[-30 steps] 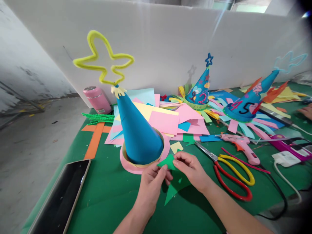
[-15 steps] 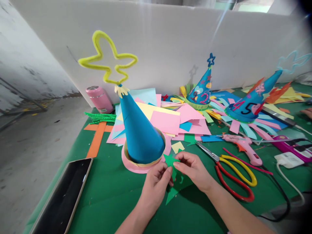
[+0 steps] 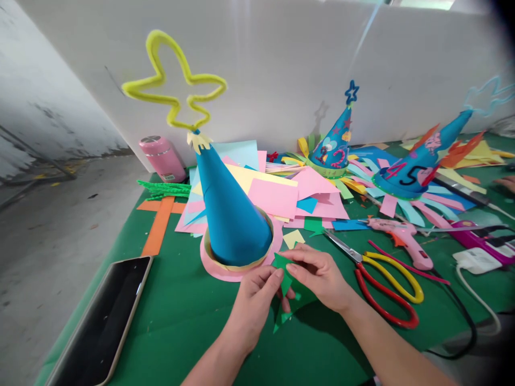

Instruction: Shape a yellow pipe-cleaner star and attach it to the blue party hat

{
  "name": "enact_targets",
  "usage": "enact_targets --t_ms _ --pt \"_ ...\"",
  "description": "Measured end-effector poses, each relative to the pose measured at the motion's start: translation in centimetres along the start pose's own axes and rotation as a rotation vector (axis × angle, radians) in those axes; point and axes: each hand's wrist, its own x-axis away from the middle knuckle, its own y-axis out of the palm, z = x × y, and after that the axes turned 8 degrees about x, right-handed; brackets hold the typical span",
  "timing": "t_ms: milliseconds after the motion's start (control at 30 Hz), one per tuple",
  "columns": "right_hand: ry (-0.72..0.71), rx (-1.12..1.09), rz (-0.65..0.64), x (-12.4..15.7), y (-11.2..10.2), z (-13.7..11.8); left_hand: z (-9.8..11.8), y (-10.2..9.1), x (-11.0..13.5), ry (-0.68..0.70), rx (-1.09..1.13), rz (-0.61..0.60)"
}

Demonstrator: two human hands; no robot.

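Note:
Between my two hands is a piece of green paper (image 3: 286, 284) with pointed, cut edges. My left hand (image 3: 257, 295) pinches its left side between thumb and fingers. On the other side my right hand (image 3: 319, 276) pinches the same paper, and its fingers hide part of it. Just beyond my hands stands a blue paper cone hat (image 3: 235, 220) with a pink brim and a yellow star-like pipe cleaner shape (image 3: 183, 83) on its tip. Scissors (image 3: 374, 279) with red and yellow handles lie right of my right hand, blades partly open.
A phone (image 3: 100, 321) lies at the left edge beside orange paper strips (image 3: 159, 228). Behind are coloured paper sheets (image 3: 273, 198), a pink bottle (image 3: 163, 158) and two decorated hats (image 3: 332, 145). At right sit a pink glue gun (image 3: 402, 236), cords and a power strip (image 3: 478, 241). Another person's hand (image 3: 507, 182) shows far right.
My fingers have shifted slightly on the green paper, whose tip has turned a little. The view has tilted slightly, so things on the table sit a bit higher.

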Motion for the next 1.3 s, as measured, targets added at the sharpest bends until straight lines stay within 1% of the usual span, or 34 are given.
enact_targets --t_ms 200,333,567,800,933,1000,1067,1133,1200,1300 --pt "-0.069 0.050 -0.049 -0.1 -0.4 0.2 0.2 -0.2 -0.1 -0.080 0.142 -0.020" --pt "-0.094 0.112 -0.073 0.0 -0.6 0.0 0.2 -0.3 -0.1 -0.102 0.171 -0.037" --pt "-0.127 0.134 -0.080 0.2 -0.7 0.0 0.1 -0.4 -0.2 -0.111 0.210 -0.056" --pt "-0.163 0.134 -0.169 0.1 -1.1 -0.3 -0.1 -1.0 -0.3 -0.142 0.254 -0.064" --pt "-0.170 0.172 -0.206 0.2 -1.3 -0.3 0.1 -0.9 -0.4 -0.138 0.322 -0.014" --pt "-0.187 0.205 -0.204 0.2 -1.3 -0.3 0.4 -0.8 -0.4 -0.142 0.367 0.008" --pt "-0.207 0.229 -0.197 0.3 -1.3 -0.4 0.7 -0.7 -0.3 -0.128 0.393 -0.011" --pt "-0.229 0.250 -0.188 0.3 -1.2 -0.5 0.8 -0.8 -0.3 -0.102 0.351 -0.071" --pt "-0.244 0.275 -0.179 0.3 -1.3 -0.5 0.7 -1.0 -0.2 -0.089 0.262 -0.130" --pt "-0.251 0.278 -0.168 0.2 -1.3 -0.5 0.6 -1.2 -0.2 -0.103 0.188 -0.154"
